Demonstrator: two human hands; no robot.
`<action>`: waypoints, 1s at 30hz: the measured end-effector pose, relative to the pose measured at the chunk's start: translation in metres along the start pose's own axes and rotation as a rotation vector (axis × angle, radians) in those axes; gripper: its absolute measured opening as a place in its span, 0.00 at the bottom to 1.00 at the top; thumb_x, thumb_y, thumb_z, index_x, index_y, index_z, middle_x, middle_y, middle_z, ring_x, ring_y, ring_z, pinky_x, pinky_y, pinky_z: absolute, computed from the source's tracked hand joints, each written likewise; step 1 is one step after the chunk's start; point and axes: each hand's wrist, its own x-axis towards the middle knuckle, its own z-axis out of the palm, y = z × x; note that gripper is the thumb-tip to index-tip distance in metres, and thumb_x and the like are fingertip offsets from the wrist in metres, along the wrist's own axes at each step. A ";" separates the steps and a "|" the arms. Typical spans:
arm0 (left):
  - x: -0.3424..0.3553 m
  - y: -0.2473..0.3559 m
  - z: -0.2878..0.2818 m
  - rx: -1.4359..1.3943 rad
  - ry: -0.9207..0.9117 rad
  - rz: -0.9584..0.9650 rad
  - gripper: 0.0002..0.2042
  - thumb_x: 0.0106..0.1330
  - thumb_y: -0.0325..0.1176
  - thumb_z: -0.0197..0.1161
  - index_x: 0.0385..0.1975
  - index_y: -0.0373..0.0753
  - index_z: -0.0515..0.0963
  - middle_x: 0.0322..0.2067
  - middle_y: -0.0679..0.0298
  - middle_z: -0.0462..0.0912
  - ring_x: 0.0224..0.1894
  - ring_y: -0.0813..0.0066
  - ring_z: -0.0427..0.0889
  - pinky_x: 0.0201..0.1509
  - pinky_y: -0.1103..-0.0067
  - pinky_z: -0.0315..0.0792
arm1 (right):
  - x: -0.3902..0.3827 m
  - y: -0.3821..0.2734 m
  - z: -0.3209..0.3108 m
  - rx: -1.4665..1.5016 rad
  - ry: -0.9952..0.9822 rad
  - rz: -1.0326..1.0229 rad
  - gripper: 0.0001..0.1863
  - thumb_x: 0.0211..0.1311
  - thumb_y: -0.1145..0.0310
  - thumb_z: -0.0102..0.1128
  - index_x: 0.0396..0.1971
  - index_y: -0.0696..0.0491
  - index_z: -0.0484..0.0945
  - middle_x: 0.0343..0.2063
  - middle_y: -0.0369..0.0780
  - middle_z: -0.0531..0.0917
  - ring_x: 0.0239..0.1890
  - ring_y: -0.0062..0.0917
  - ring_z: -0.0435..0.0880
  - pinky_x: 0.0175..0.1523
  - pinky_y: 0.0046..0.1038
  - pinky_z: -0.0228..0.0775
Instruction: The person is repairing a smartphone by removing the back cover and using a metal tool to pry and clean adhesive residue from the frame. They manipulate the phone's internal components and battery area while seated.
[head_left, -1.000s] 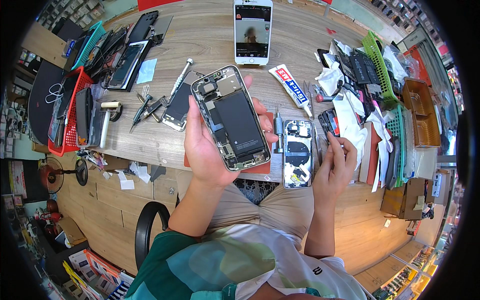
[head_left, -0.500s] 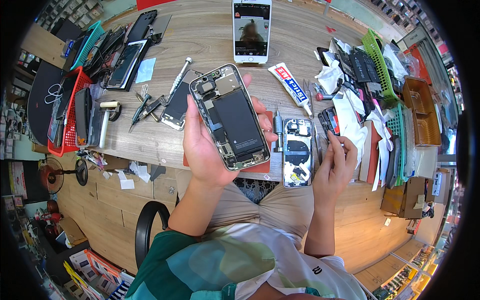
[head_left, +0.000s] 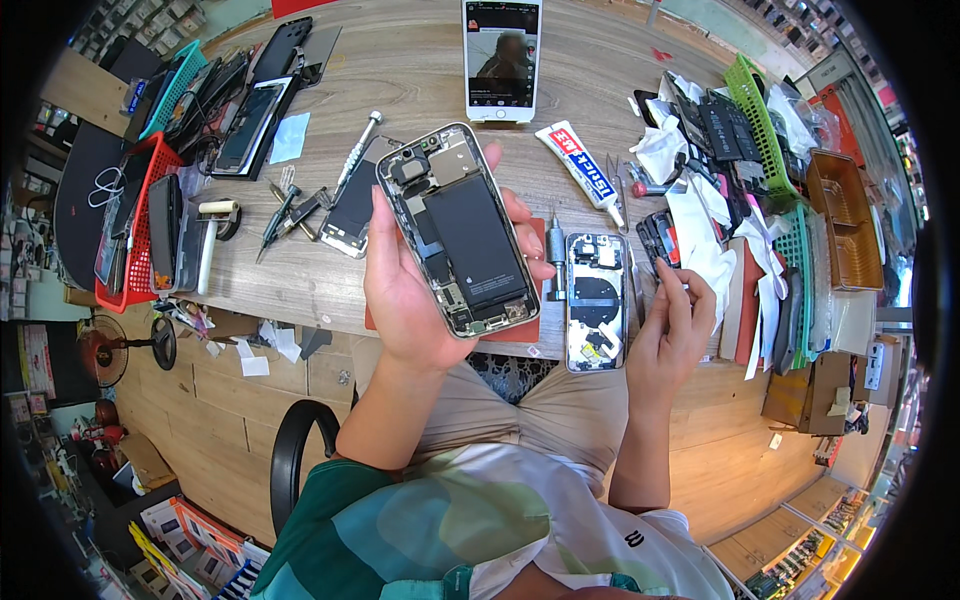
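My left hand (head_left: pixel 405 290) holds an opened phone body (head_left: pixel 457 228) above the table edge, its black battery and circuit boards facing up. A phone back panel (head_left: pixel 595 300) lies on the wooden table just to its right, beside a small screwdriver (head_left: pixel 556 262). My right hand (head_left: pixel 678 325) rests at the table edge right of that panel, fingertips pinched together near a small dark part (head_left: pixel 656 238); whether it grips anything I cannot tell.
A white phone (head_left: pixel 502 58) with a lit screen lies at the far middle. A glue tube (head_left: pixel 583 173), tweezers and a screwdriver (head_left: pixel 358 150) lie around. Red basket (head_left: pixel 135 225) with phones at left; green baskets (head_left: pixel 760 120) and white wipes at right.
My left hand has tilted and shifted the opened phone body slightly. My right hand stays at the table edge, fingers barely moved.
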 end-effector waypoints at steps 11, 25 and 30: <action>0.000 0.002 -0.004 -0.058 -0.032 -0.023 0.44 0.82 0.67 0.28 0.81 0.32 0.55 0.52 0.46 0.83 0.46 0.49 0.86 0.49 0.50 0.86 | -0.001 -0.002 0.000 0.025 -0.031 0.030 0.16 0.74 0.81 0.59 0.56 0.55 0.88 0.50 0.42 0.79 0.44 0.29 0.75 0.48 0.29 0.69; -0.002 0.005 -0.002 -0.173 -0.072 -0.113 0.47 0.80 0.71 0.26 0.81 0.31 0.53 0.51 0.41 0.82 0.45 0.45 0.88 0.48 0.48 0.87 | 0.000 -0.002 0.001 -0.007 -0.024 0.011 0.16 0.75 0.81 0.60 0.56 0.55 0.88 0.49 0.42 0.80 0.42 0.28 0.77 0.44 0.28 0.70; -0.002 0.005 -0.004 -0.162 -0.099 -0.109 0.49 0.80 0.71 0.23 0.80 0.29 0.53 0.51 0.41 0.83 0.45 0.46 0.89 0.50 0.51 0.86 | 0.000 -0.001 0.003 -0.025 -0.022 0.011 0.16 0.75 0.82 0.59 0.56 0.56 0.88 0.48 0.42 0.80 0.43 0.28 0.78 0.44 0.28 0.71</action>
